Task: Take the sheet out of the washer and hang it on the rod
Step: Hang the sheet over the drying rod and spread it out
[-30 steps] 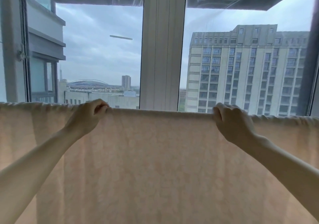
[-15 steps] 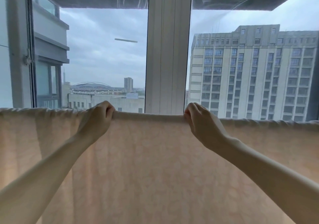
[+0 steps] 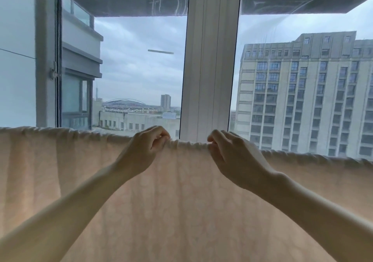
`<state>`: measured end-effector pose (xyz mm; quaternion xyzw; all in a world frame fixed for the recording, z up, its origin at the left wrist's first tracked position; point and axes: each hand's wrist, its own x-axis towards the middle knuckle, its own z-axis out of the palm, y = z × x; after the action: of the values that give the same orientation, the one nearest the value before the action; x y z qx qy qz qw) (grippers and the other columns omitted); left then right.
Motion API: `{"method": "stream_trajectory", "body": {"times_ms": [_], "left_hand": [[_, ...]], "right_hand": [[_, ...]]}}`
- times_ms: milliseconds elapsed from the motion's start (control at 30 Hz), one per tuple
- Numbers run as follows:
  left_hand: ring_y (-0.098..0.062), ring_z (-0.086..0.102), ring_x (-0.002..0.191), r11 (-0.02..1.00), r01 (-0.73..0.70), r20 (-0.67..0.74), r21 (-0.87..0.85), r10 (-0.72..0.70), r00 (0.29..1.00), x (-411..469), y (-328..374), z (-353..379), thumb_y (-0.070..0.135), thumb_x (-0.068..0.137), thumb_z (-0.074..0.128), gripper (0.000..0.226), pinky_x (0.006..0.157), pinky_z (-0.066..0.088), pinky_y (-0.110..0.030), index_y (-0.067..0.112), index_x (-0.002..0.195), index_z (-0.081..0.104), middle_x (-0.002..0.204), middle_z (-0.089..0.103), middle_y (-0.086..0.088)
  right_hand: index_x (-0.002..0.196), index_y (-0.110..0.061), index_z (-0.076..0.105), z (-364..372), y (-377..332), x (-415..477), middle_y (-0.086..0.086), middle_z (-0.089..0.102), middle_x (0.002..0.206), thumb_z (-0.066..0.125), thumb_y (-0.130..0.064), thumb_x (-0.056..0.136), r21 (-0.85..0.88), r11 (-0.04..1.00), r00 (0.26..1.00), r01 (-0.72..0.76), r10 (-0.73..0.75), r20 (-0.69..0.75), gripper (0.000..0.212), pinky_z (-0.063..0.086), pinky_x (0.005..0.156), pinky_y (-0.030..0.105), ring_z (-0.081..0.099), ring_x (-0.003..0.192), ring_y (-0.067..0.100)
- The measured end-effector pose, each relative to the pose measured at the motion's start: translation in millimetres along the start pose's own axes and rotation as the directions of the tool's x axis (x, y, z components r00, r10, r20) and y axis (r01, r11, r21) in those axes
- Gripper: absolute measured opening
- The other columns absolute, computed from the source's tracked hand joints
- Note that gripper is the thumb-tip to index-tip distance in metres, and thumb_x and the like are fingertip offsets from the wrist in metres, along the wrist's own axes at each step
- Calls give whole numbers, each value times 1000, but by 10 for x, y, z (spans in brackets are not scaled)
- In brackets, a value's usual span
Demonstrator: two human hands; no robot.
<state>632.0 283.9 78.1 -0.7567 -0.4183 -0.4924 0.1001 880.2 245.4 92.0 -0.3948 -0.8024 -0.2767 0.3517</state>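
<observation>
1. Head view: the sheet (image 3: 181,211), pale peach with a faint pattern, hangs across the whole width below the foot of the white window post (image 3: 210,69). Its top edge is gathered in small ruffles along a line that crosses in front of the post's foot. The cloth drapes straight down from there. The rod is covered by the fold, so it cannot be made out.
2. The left hand (image 3: 147,146) is just left of the post's foot. Its fingers (image 3: 161,135) are curled and clamped on the sheet's top edge, thumb pressed toward them in a pinch.
3. The right hand (image 3: 232,156) is just right of the post's foot. Its fingers (image 3: 217,135) are bent over the same edge and pinch the cloth against the thumb.
4. The 2 hands are near each other but apart, with a short bunched stretch of sheet between them directly in front of the post. Both bare forearms reach up from the lower corners across the hanging cloth.
5. Left of the post, the pane shows grey sky, a low domed roof (image 3: 125,102) far off and a bar-shaped reflection (image 3: 160,52). Farther left stands a grey window frame (image 3: 46,59).
6. Right of the post, a tall pale building (image 3: 302,100) fills the pane above the sheet's edge.
</observation>
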Motion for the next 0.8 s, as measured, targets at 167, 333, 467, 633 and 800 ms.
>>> {"method": "stream_trajectory", "body": {"times_ms": [167, 333, 467, 633, 800], "left_hand": [[-2, 61, 92, 993, 61, -15, 99, -59, 998, -106, -282, -289, 25, 97, 53, 13, 82, 49, -24, 23, 100, 66, 99, 66, 15], [-3, 59, 97, 970, 98, -53, 223, -89, 995, -305, -748, -658, 20, 96, 55, 19, 90, 37, -8, 18, 109, 68, 105, 68, 9], [-7, 57, 101, 955, 144, -98, 260, -122, 988, -389, -1075, -943, 20, 98, 52, 23, 98, 32, -14, 16, 113, 69, 108, 67, 9], [-9, 57, 108, 958, 181, -38, 221, -177, 983, -429, -1560, -1248, 17, 99, 49, 27, 94, 42, -25, 19, 121, 64, 118, 65, 6], [-10, 54, 108, 956, 125, 40, 265, -141, 989, -337, -1958, -1493, 13, 98, 51, 26, 97, 39, -28, 17, 118, 65, 114, 64, 7]], "right_hand": [[113, -18, 51, 271, -389, 350, 0, 64, 105, 44, -36, 98, 72, 990, 992, 119, -122, 43, 24, 55, 74, 38, 62, 91, 17], [124, -18, 46, 583, -752, 616, 2, 59, 114, 41, -39, 98, 98, 982, 982, 161, -169, 79, 33, 52, 75, 40, 59, 101, 22], [124, -18, 45, 780, -969, 769, 3, 57, 111, 38, -37, 99, 70, 982, 980, 174, -180, 85, 31, 42, 66, 34, 58, 96, 23], [128, -17, 44, 949, -1263, 936, 4, 58, 112, 39, -35, 99, 60, 991, 987, 122, -127, 93, 34, 46, 70, 36, 60, 95, 24], [113, -16, 49, 1135, -1532, 1148, 2, 60, 99, 44, -37, 99, 70, 995, 996, 72, -76, 48, 26, 53, 72, 40, 62, 84, 21]]}}
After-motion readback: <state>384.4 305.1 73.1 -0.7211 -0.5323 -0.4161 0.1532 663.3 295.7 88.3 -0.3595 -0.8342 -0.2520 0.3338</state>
